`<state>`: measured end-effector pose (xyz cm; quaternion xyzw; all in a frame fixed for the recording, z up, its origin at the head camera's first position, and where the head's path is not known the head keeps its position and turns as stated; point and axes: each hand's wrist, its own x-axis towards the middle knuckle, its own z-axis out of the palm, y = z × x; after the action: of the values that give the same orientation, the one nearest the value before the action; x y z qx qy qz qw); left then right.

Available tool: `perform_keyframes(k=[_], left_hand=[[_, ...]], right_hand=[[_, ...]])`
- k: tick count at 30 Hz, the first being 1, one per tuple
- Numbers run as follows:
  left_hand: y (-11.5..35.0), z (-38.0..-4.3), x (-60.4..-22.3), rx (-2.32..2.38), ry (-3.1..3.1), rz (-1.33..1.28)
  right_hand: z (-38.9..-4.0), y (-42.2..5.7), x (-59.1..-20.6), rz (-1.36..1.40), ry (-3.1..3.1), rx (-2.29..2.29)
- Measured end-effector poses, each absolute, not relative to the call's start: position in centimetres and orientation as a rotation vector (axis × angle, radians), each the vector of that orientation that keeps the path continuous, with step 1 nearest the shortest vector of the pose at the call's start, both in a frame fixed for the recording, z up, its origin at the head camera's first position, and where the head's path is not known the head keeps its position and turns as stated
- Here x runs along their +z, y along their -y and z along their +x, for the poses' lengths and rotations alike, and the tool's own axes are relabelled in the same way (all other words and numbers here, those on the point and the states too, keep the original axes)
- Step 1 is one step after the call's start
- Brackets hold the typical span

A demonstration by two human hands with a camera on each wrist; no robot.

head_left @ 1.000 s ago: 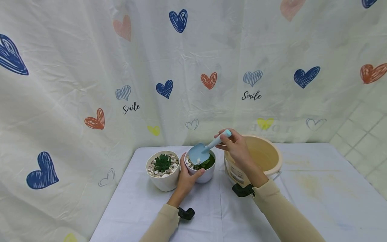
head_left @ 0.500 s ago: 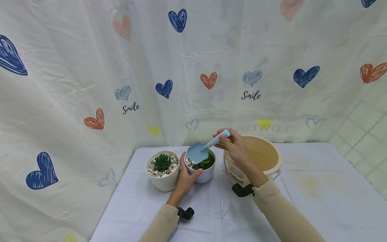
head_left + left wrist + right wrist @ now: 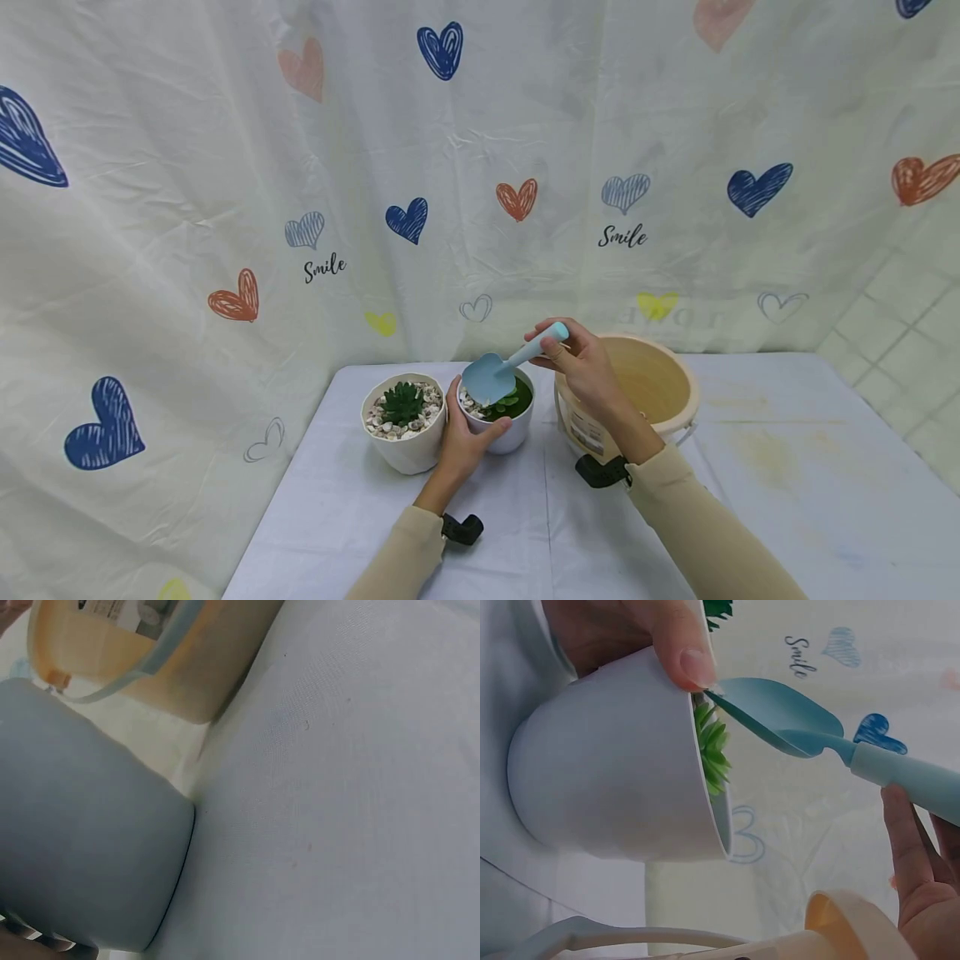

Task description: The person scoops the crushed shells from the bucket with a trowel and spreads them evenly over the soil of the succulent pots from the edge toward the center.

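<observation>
Shown above the mouth of the smaller white pot (image 3: 513, 438): a blue trowel (image 3: 491, 380), blade over pebbles (image 3: 471, 407) and a green succulent (image 3: 507, 406). Pinched by the handle in the fingers of the right hand (image 3: 583, 367), to the upper right of that pot. Long axis slanting: handle end high, on the pot's right; blade tip low, aimed at the left part of its mouth. In the right wrist view, tip just beside the thumb of the left hand (image 3: 461, 443) at the pot's rim; contact impossible to tell. Probably light and stiff, to judge by a plastic look, with a smooth handle perhaps apt to roll in a loose pinch; best taken at mid-handle. For the pot itself: steadied by the left hand, fingers and thumb curved round its left side and near wall; likely rigid, slippery outside, weighted by its fill, best held below the rim. Standing about upright on the surface (image 3: 315, 525), opening upward, with the larger pot (image 3: 405, 455) to its left and the bucket (image 3: 654, 379) to its right.
</observation>
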<state>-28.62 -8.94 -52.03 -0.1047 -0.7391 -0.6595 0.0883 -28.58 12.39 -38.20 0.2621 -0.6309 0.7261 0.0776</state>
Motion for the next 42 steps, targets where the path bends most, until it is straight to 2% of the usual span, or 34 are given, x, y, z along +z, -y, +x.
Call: perform_keyframes(k=[11,23,32,42], left_hand=[[9.4,-29.1,-52.5,-2.033,2.128,-0.428],[9.8,-28.7,-51.4,-2.048,2.224,-0.416],[9.0,-28.3,-51.8,-1.867,2.209,-0.33],[7.2,-25.9,-49.0,-1.418,2.269,-0.306]], right_hand=[[-28.5,-12.3,-38.1,0.821,1.905,2.154],[-28.4,-12.4,-38.1,0.784,1.859,2.136],[-28.4,-12.6,-38.1,0.549,1.754,2.12],[-28.1,-13.3,-37.8,0.426,1.562,2.167]])
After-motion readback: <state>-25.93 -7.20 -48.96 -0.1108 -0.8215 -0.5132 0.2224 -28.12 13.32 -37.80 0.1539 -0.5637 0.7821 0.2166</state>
